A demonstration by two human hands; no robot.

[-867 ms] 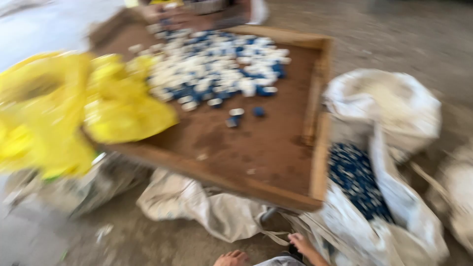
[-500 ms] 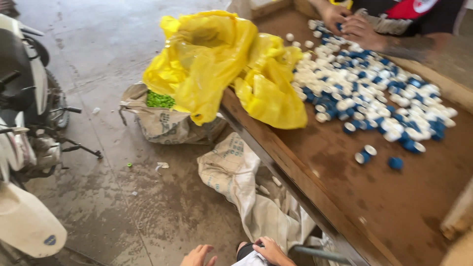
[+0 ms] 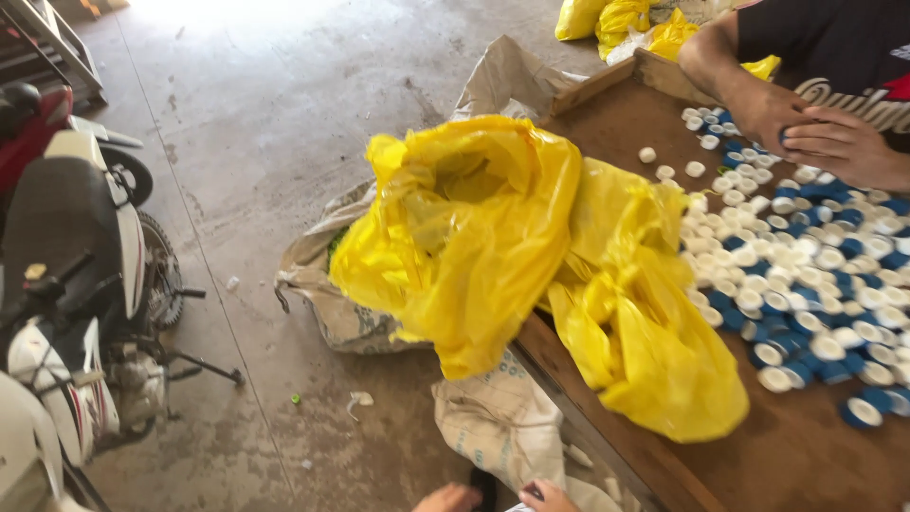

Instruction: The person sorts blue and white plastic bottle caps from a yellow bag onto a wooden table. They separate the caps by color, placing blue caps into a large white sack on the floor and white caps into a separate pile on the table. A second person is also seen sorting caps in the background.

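— Hands first: where are they now?

— Low at the near edge, barely in view. Left hand [image 3: 447,497] and right hand [image 3: 548,496] sit close together by a small white-and-dark object [image 3: 523,501]; whether they grip it, I cannot tell.

— What has changed?

— The view has swung left. The crumpled yellow plastic bags [image 3: 502,256] now fill the middle, draped over the brown wooden tray [image 3: 607,123]. Blue and white bottle caps [image 3: 806,275] lie far right, where another person's hands [image 3: 806,133] sort them. A parked motorbike [image 3: 66,284] stands left.
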